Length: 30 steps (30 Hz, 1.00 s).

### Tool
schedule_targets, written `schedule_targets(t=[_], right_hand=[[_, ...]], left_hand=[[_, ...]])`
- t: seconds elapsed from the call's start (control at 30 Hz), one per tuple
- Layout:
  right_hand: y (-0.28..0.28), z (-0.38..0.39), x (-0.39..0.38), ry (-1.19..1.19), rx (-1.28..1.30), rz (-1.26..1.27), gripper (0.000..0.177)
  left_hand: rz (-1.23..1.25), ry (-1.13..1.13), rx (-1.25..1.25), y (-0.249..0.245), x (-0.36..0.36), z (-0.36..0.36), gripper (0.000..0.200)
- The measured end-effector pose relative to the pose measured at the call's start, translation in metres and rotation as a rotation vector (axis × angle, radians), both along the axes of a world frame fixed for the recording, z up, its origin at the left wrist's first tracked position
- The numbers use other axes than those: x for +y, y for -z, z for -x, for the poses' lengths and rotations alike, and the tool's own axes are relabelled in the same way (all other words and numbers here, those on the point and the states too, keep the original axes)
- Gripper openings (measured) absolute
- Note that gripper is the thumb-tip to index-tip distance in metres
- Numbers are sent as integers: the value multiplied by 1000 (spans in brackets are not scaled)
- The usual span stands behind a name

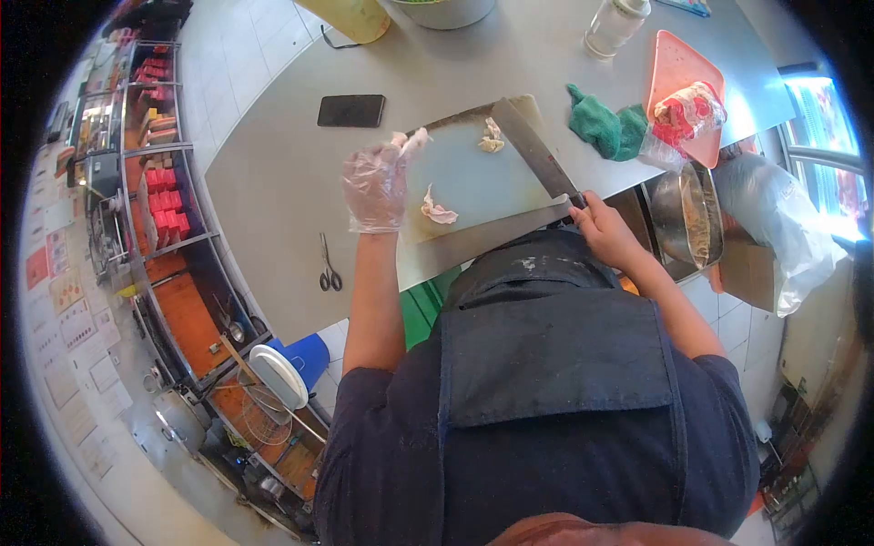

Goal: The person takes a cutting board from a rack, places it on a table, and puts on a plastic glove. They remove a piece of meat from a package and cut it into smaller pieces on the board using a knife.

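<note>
My left hand (375, 187), in a clear plastic glove, is closed on a pale piece of meat (415, 144) above the left edge of the cutting board (492, 187). My bare right hand (601, 223) grips the handle of a large knife (533, 150), whose blade lies across the board's right side, pointing away from me. One small pale meat piece (438, 209) rests at the board's near left. Other scraps (492, 136) sit near its far edge, left of the blade.
A black phone (351, 110) and scissors (329, 264) lie left of the board. To the right are a green cloth (605, 127), a pink tray (678, 55) with a red-and-white bag (689, 113), and a jar (616, 25). A metal bowl (685, 214) stands beyond the table edge.
</note>
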State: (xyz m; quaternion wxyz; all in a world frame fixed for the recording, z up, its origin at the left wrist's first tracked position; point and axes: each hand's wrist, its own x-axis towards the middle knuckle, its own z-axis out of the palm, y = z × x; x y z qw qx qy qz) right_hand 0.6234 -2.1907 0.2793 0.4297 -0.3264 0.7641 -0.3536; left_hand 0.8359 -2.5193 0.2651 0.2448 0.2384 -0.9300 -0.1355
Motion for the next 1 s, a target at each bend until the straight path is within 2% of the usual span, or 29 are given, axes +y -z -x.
schedule_targets(t=[0.03,0.1,0.2,0.3,0.4,0.5,0.6,0.7,0.8,0.9,1.0], right_hand=[[-1,1,0,-15,-4,-23,30],[-8,3,-5,-51,-15,-68,35],[-3,2,-5,-81,-20,-53,35],[-6,3,-5,-85,-41,-111,35],[5,2,1,-63,-49,-45,34],[2,1,0,-80,-55,-60,34],[1,1,-1,-111,-50,-103,34],[5,-4,0,-87,-40,-84,33],[13,-9,0,-92,-17,-114,32],[41,-16,6,-149,152,-40,30],[54,-23,1,-212,206,-124,31]], left_hand=[[-10,-11,-1,3,-2,-2,23],[115,-57,-215,-2,10,-1,23],[0,-36,-845,-39,61,15,27],[156,246,-526,26,57,-33,36],[-33,222,-668,22,60,-39,31],[-81,163,-999,10,56,-25,41],[-305,93,-655,18,72,-3,46],[-704,175,-268,60,79,20,46],[-331,90,-368,76,87,49,46],[-296,-53,-428,58,98,51,46],[-483,-102,-539,56,99,40,46]])
